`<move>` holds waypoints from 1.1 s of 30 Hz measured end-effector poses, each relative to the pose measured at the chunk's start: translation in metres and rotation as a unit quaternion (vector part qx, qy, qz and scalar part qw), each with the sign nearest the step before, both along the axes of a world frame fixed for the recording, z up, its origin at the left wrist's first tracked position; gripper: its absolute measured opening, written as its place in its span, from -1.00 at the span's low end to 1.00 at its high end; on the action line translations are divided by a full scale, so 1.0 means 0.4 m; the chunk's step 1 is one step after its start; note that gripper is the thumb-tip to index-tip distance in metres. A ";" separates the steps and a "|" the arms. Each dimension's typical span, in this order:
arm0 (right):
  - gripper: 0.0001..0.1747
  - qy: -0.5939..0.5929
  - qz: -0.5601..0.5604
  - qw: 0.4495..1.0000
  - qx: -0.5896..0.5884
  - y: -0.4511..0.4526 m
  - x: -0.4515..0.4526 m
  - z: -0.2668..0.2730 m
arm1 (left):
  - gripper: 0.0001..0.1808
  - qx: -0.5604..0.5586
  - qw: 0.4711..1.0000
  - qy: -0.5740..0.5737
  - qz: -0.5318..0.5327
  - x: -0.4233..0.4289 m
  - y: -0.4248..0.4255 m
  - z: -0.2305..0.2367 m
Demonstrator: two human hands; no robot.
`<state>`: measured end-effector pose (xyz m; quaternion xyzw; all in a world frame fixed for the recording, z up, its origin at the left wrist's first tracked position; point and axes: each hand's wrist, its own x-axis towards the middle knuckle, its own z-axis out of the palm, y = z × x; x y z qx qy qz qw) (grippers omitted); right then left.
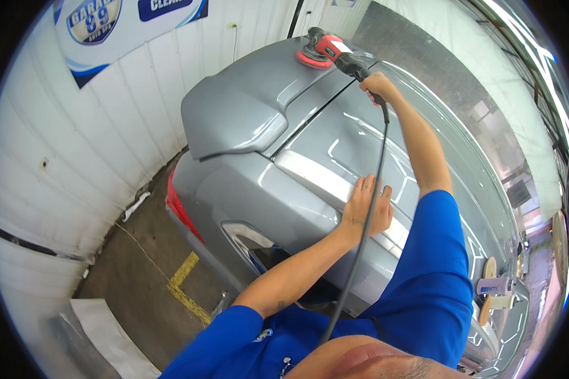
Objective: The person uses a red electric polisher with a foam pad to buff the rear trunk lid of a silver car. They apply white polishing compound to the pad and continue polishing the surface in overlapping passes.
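My right hand (379,88) grips the black rear handle of a red and black car polisher (334,49) at the far side of a grey car's roof. The polisher's red pad (313,60) rests at the rear spoiler (246,102). Its black cord (367,222) hangs from the handle and runs down past my chest. My left hand (367,203) lies with its fingers spread on the white-covered strip (313,177) along the near edge of the roof (360,137), behind the cord. It holds nothing.
Bottles (493,285) and round pads (490,268) stand at the right, towards the car's front. A red tail light (182,208) is at the left rear corner. White corrugated wall panels (95,128) with a banner rise at the left. Yellow lines (185,272) mark the floor.
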<state>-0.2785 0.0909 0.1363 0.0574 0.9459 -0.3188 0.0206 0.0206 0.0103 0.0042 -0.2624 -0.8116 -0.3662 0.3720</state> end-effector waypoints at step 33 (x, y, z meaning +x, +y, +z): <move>-0.87 -0.029 0.051 0.998 0.035 -0.131 -0.067 0.015 | -0.64 -0.048 0.995 -0.079 -0.041 0.011 -0.009 0.008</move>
